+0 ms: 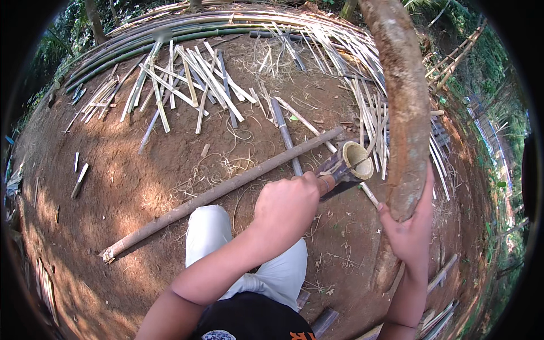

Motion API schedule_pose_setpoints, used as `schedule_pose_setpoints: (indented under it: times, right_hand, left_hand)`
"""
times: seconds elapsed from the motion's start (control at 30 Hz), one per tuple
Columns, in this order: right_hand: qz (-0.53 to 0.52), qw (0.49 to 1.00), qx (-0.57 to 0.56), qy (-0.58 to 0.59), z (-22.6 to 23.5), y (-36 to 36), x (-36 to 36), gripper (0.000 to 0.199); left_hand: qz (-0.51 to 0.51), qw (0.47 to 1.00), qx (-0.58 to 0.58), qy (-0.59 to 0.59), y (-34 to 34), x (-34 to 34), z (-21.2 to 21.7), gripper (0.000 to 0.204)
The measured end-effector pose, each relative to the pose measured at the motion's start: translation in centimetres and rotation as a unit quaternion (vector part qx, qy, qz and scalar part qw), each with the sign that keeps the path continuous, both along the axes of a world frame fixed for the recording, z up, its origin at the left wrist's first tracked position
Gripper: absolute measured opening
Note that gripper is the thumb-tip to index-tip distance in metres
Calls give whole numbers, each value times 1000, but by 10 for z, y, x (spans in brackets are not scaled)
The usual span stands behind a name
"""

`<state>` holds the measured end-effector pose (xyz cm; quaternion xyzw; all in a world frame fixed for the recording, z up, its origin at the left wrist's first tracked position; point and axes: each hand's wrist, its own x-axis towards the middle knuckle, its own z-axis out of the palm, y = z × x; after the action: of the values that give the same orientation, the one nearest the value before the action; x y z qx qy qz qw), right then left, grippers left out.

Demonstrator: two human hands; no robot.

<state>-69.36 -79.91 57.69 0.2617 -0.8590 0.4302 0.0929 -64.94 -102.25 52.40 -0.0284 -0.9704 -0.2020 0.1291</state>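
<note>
My left hand (287,203) is closed in a fist round the short wooden handle (326,183) of what looks like a large knife. Its blade seems to lie across a dark bamboo section (335,162), whose pale hollow end (357,160) faces right and up; much of the blade is hard to make out. My right hand (412,229) grips a thick, curved wooden log (403,102), thumb on one side and fingers on the other. The log stands upright to the right of the bamboo, apart from it in this view, and reaches past the top edge.
A long brown pole (221,191) lies slantwise before my knees. A thinner dark bamboo pole (288,136) lies beyond it. Split bamboo strips (195,79) spread over the dirt ahead, with more strips (371,122) behind the log. Long green bamboo poles (130,54) line the back.
</note>
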Motion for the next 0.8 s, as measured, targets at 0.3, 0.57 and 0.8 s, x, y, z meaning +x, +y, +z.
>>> schedule_pose_setpoints:
  times: [0.3,0.57,0.8]
  right_hand:
    - [143,967,65,-200,-41,-37,-1,102]
    - [212,962,102,-137,-96,24,-20,97]
    - [254,950,109,-145,-67,10,-5,96]
  left_hand:
    - [24,1000,-4,2,-42,31,-11,18]
    - [-39,996,-32,71,7,-21,-47,23]
    - [-19,981,-66,-181,5,-43,-15,25]
